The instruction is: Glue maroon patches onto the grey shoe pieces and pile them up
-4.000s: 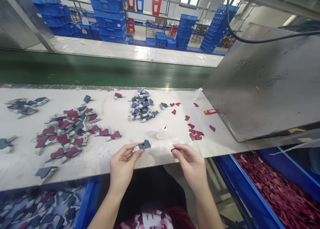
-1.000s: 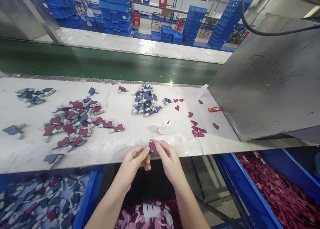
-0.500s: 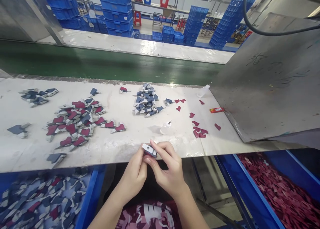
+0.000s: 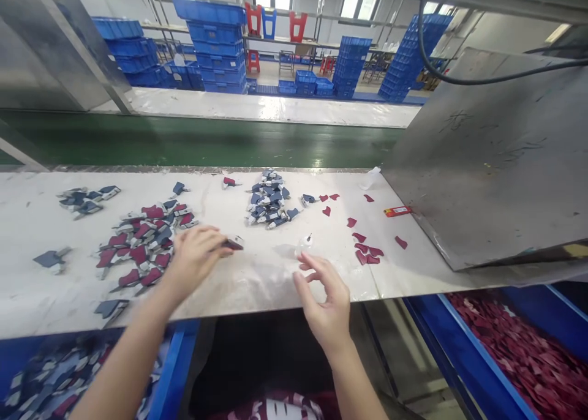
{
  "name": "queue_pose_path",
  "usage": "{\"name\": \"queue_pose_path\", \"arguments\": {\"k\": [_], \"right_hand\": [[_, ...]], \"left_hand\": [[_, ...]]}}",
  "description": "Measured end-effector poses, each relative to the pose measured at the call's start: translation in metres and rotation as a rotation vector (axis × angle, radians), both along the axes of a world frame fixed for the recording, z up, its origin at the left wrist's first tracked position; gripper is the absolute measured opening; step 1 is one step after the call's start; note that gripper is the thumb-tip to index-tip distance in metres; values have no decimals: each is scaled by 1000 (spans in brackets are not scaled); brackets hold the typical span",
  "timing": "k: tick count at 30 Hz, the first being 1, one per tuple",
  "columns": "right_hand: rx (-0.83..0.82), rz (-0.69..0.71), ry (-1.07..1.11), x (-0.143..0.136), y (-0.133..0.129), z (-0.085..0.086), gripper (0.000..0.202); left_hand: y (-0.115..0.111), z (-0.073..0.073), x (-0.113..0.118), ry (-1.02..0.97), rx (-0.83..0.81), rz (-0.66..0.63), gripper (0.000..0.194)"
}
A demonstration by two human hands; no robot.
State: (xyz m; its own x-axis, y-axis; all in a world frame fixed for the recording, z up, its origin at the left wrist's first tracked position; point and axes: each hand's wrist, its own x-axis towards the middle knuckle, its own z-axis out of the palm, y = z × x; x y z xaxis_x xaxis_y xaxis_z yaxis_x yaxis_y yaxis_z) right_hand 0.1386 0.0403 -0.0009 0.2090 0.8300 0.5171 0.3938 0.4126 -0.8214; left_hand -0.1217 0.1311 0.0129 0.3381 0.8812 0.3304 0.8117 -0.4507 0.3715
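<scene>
The left grip [image 4: 196, 253] is holding 1 small piece [image 4: 234, 243], while a mixed pile [image 4: 140, 242] is lying to its left; the right grip [image 4: 325, 300] is gaping near 1 bottle [image 4: 306, 242].

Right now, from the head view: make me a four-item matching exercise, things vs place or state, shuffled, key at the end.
1. left hand
2. right hand
3. red-and-yellow packet
4. heap of maroon pieces

A. beside the metal panel
B. inside the blue bin at right
C. gripping a part
D. thumb and fingers apart, near the small bottle

Pairs: 1-C, 2-D, 3-A, 4-B
</scene>
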Motion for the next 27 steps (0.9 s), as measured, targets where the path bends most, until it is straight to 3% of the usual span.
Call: {"name": "queue_pose_path", "arguments": {"k": [3,5,8,10,13,16,19,22,24,27], "right_hand": [[65,-269,-104,12,8,-7,24],[83,-340,-168,16,13,-11,17],[53,-246,-256,15,19,-17,14],[9,-164,-328,13,23,-23,18],[-55,-85,-413,13,28,-34,37],[-85,-65,-398,16,28,-45,60],[-51,-93,-259,19,26,-50,60],[-33,-49,19,18,22,-50,55],[-41,-24,227,14,19,-49,51],[-49,-56,419,9,16,-46,44]], "left_hand": [[38,11,-30,220,-32,149,27],[54,15,-30,292,-16,261,28],[63,14,1,312,15,371,29],[64,8,30,286,-33,324,29],[63,-4,67,260,-65,238,31],[63,-13,83,248,-34,252,25],[53,-12,85,226,18,326,27],[23,-11,87,134,126,398,27],[-5,-18,92,40,173,363,24],[-43,-37,100,-40,111,199,20]]}}
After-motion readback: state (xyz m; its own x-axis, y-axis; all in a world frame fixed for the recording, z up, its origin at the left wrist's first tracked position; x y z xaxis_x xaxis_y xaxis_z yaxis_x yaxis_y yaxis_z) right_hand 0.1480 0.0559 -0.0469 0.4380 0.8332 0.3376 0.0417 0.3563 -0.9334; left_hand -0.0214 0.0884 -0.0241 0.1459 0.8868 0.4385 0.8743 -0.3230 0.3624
